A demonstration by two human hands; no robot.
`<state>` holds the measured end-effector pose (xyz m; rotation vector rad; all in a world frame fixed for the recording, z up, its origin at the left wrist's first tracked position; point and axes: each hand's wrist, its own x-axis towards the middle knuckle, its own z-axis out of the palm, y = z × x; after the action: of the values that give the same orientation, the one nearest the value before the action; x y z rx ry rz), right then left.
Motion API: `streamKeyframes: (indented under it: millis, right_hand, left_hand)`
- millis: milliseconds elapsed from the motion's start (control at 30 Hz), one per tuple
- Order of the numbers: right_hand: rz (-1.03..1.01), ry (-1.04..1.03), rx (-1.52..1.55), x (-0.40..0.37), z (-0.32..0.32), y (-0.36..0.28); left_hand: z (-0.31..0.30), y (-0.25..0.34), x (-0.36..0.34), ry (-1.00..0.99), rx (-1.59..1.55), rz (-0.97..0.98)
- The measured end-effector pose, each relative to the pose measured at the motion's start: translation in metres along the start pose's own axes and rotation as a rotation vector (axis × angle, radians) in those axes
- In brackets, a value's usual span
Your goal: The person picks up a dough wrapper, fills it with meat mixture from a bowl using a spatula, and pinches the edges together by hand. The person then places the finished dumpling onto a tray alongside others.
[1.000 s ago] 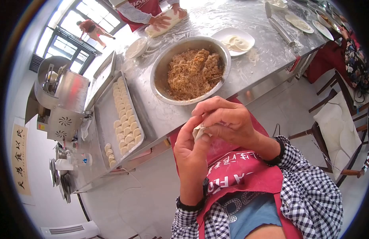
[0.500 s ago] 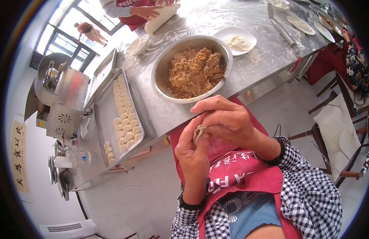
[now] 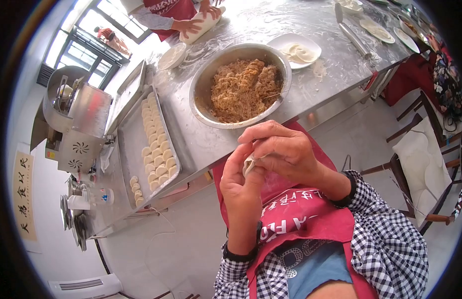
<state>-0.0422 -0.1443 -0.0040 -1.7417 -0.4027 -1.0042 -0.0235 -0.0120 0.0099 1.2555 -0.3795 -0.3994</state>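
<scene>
Both my hands meet in front of the red apron, just below the near rim of a metal bowl (image 3: 201, 112) of brown filling (image 3: 243, 92). Between them is a small piece of pale dough (image 3: 249, 164), mostly covered by fingers. My left hand (image 3: 243, 182) grips its near side with thumb and bent fingers. The fingers of my right hand (image 3: 288, 154) pinch its upper edge. To the left, a metal tray (image 3: 131, 149) holds rows of pale dumplings (image 3: 158, 159). Behind the bowl, a white plate (image 3: 313, 50) carries thin round wrappers (image 3: 298, 53).
Across the floured steel table (image 3: 320, 92), another person's hands (image 3: 191, 27) press on a large dough roll (image 3: 206, 25). A metal-bladed tool (image 3: 355, 40) lies at the back right. A chair (image 3: 423, 164) stands to the right, and a steel machine (image 3: 84, 129) at the left.
The other person's hands have shifted onto the dough roll, spread along it. My hands have barely moved, with small finger shifts around the dough. The distant person by the windows has turned and bent.
</scene>
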Motion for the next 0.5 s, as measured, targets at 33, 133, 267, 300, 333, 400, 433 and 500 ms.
streamKeyframes:
  millis: [33, 133, 267, 300, 333, 400, 433, 500]
  right_hand:
    - [0.023, 0.014, 0.041, 0.0, 0.001, 0.0]
    - [0.004, 0.061, 0.011, 0.0, 0.006, 0.002]
    - [-0.072, 0.018, -0.118, 0.003, 0.002, 0.003]
    - [-0.089, 0.001, -0.159, 0.003, 0.001, 0.002]
    - [-0.105, -0.016, -0.2, 0.003, 0.0, 0.002]
    - [-0.092, -0.02, -0.186, 0.002, 0.0, 0.002]
    - [-0.078, -0.023, -0.171, 0.002, 0.0, 0.003]
    - [-0.041, -0.018, -0.1, 0.0, 0.001, 0.004]
  left_hand:
    - [0.0, 0.0, 0.001, 0.0, 0.0, 0.0]
    - [-0.005, -0.004, 0.003, 0.008, -0.42, -0.14]
    - [-0.004, -0.006, 0.002, -0.019, -0.372, -0.075]
    - [-0.002, -0.006, 0.002, -0.002, -0.316, -0.064]
    - [-0.002, -0.006, 0.001, -0.002, -0.317, -0.064]
    - [-0.001, -0.008, 0.0, 0.041, -0.073, 0.031]
    - [-0.001, -0.009, -0.001, 0.041, -0.073, 0.03]
    - [-0.002, -0.011, -0.002, 0.007, 0.104, 0.109]
